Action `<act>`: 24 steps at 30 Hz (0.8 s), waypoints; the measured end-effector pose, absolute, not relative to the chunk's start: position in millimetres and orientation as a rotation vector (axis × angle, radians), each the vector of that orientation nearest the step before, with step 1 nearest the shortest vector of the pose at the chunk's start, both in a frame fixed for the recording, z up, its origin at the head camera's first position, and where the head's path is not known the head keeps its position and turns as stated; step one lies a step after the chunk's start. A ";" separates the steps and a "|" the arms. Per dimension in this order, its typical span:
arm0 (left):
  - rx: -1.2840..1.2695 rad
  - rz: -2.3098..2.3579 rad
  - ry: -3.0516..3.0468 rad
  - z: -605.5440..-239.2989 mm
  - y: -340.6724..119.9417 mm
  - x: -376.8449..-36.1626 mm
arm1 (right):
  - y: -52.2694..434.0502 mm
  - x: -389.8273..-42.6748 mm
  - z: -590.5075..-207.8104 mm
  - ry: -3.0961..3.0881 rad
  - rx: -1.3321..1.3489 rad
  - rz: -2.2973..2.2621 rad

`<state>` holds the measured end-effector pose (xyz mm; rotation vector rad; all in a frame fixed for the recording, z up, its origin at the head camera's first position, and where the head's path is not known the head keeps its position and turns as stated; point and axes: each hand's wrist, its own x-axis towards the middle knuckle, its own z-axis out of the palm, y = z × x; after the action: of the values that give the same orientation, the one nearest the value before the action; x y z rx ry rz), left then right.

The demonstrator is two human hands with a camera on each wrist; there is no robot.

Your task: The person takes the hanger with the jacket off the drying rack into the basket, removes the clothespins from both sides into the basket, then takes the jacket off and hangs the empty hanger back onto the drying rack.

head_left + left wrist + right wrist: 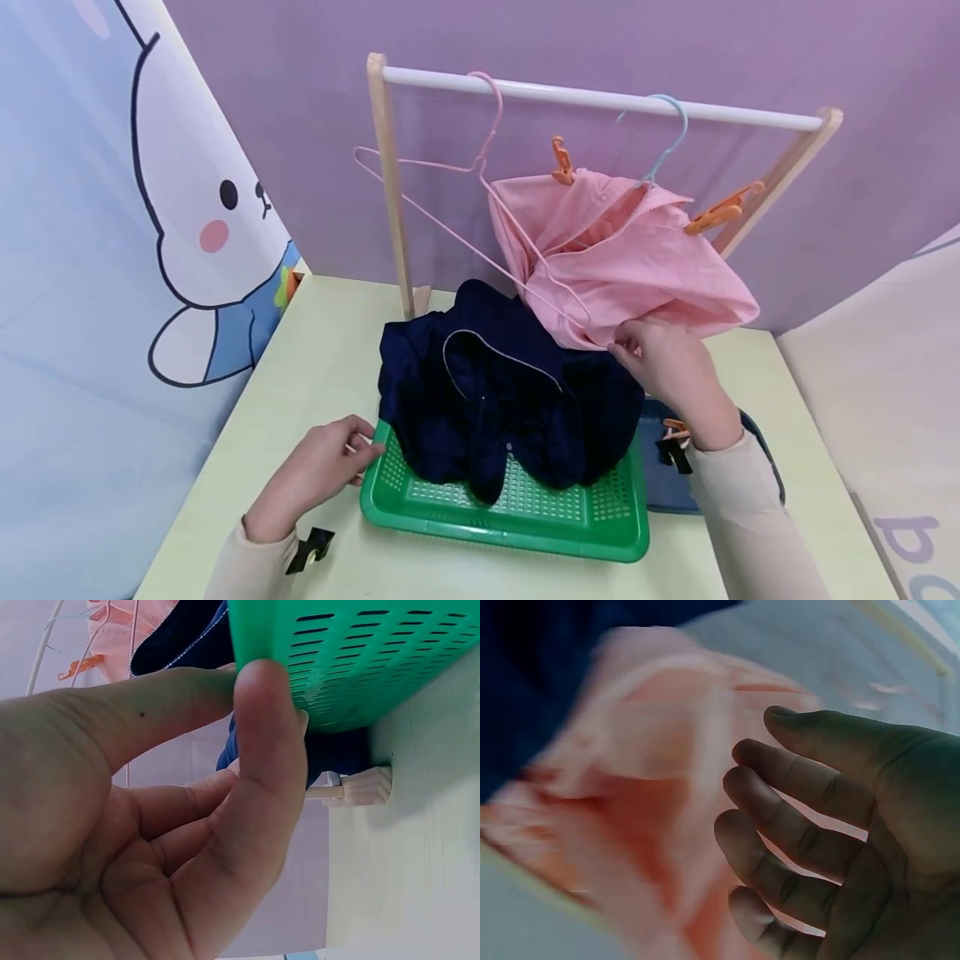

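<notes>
My left hand (322, 462) pinches the left rim of a green plastic basket (517, 533) between thumb and index finger; the left wrist view shows the basket's slotted side (375, 645) close up. A crumpled dark navy garment (517, 400) with a light-edged opening lies in the basket and spills over its back. My right hand (671, 367) is at the lower edge of a pink garment (637, 258), which hangs on a light blue hanger (667, 154). In the right wrist view its fingers (780, 802) are loosely bent beside the pink cloth, with nothing seen between them.
A white rail (585, 96) on wooden posts carries an empty pink hanger (450, 212). Orange clips (562, 162) grip the pink garment's shoulders. Beside the basket sits a dark blue tray (667, 483) with a few pegs, partly behind the right forearm. Fabric walls surround the table (247, 417).
</notes>
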<state>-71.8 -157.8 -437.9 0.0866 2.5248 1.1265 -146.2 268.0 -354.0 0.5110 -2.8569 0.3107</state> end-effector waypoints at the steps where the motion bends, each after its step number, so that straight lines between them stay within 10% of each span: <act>1: 0.089 1.127 2.527 -438.1 -157.8 -71.5 | 271.5 -147.5 -362.8 -2.889 0.485 0.299; 24: 0.080 1.130 2.500 -438.6 -157.5 -70.4 | 282.2 -157.7 -427.8 -2.852 0.376 0.189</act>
<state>-70.4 -157.5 -438.6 0.0796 2.4996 1.1296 -157.7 282.2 -427.8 0.3760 -2.8516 0.1887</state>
